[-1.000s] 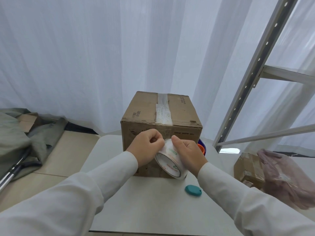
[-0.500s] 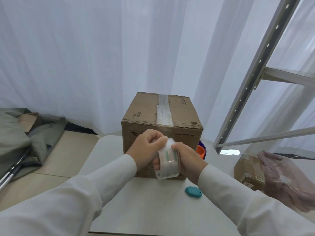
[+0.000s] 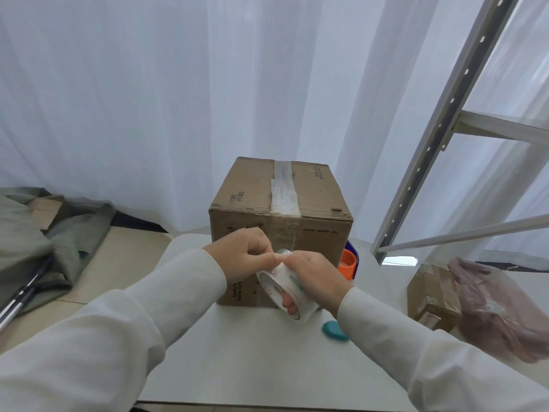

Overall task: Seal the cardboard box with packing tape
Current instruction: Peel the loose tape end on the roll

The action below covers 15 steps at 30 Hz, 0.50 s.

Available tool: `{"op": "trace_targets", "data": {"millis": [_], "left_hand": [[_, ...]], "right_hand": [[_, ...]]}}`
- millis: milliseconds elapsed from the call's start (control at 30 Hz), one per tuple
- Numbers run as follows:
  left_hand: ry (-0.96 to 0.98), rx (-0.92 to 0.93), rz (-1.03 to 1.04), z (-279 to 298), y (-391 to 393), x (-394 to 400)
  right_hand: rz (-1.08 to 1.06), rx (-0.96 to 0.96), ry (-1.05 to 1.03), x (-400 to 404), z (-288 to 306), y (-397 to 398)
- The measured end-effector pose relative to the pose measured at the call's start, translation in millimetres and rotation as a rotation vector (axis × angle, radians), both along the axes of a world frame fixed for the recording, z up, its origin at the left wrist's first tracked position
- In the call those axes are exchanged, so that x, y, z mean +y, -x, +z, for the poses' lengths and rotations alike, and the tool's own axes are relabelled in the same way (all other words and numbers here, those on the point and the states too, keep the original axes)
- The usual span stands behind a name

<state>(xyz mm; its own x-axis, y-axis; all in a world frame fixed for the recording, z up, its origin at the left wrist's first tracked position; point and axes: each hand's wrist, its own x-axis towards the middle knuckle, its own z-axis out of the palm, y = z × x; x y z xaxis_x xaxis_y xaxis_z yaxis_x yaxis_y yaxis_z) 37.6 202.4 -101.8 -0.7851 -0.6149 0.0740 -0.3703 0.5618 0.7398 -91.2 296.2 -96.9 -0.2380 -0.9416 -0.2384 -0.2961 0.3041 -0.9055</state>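
Observation:
A brown cardboard box stands closed on a white table, with a strip of clear tape running along its top seam and down the front face. In front of the box I hold a roll of clear packing tape. My right hand grips the roll with fingers through its core. My left hand pinches at the top of the roll, fingertips meeting those of the right hand.
A teal oval object lies on the table near my right wrist. An orange and blue roll sits to the right of the box. A metal shelf frame rises at right, with a small carton and pink bag below. Grey cloth lies left.
The roll has been turned in my hands from edge-on back to showing its open side. Both hands stay together in front of the box.

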Motion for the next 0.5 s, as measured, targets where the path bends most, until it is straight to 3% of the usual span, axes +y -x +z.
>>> {"op": "trace_targets", "data": {"millis": [100, 367, 500], "left_hand": [[-0.057, 0.042, -0.006, -3, -5, -4], [0.089, 0.163, 0.170, -4, -18, -7], [-0.085, 0.196, 0.219, -4, -2, 9]], "right_hand": [[-0.026, -0.001, -0.062, -2, 3, 1], [-0.209, -0.190, -0.188, -1, 18, 17], [-0.203, -0.141, -0.202, -5, 14, 12]]}}
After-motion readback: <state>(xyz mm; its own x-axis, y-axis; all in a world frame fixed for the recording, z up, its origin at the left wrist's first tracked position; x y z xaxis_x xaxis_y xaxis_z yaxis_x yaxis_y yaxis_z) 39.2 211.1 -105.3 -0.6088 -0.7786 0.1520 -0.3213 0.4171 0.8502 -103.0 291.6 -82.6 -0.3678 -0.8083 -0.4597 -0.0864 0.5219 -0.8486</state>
